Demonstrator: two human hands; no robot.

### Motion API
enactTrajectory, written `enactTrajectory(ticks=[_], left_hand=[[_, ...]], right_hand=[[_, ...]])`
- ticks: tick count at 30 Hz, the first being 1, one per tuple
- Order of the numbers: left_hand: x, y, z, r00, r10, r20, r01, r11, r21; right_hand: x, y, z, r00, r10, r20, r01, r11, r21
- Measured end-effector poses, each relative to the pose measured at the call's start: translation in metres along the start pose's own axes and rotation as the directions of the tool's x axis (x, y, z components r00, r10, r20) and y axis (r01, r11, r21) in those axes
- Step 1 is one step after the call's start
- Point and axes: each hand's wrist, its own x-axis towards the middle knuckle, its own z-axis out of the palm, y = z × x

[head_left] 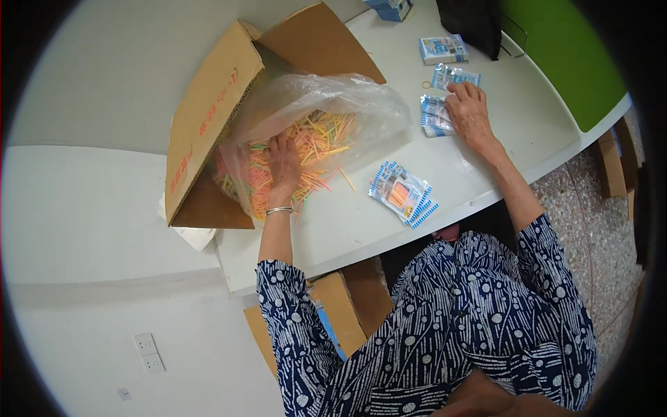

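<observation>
My left hand [283, 163] reaches into a clear plastic bag [361, 104] and lies on a heap of thin orange, yellow and green sticks [316, 142]. Its fingertips are sunk among the sticks, so their grip is hidden. A metal bangle sits on that wrist. My right hand [469, 115] rests flat with fingers apart on the white table [389, 222], touching a small stack of blue-and-white packets [434, 117]. Another packet [455, 75] lies at its fingertips. A filled packet of sticks [403, 193] lies between my hands, near the table's front edge.
The bag sits in an open cardboard box [208, 118] lying on its side at the table's left end. A small blue-and-white box [442, 48], a rubber band [425, 85] and a black bag [472, 24] lie at the far side. More cardboard boxes [340, 306] stand under the table.
</observation>
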Motion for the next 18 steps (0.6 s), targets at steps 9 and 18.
enactTrajectory(ticks=[9,18], left_hand=[[0.002,0.010,-0.025,0.955,-0.297,0.021,0.288,0.903,-0.320],[0.006,0.054,-0.057,0.776,-0.277,0.566,0.349,-0.559,-0.752]], right_hand=[[0.012,-0.001,-0.032,0.980,0.171,0.103,-0.191,0.953,0.237],[0.011,-0.019,-0.059,0.880,0.268,0.393,-0.476,0.504,0.721]])
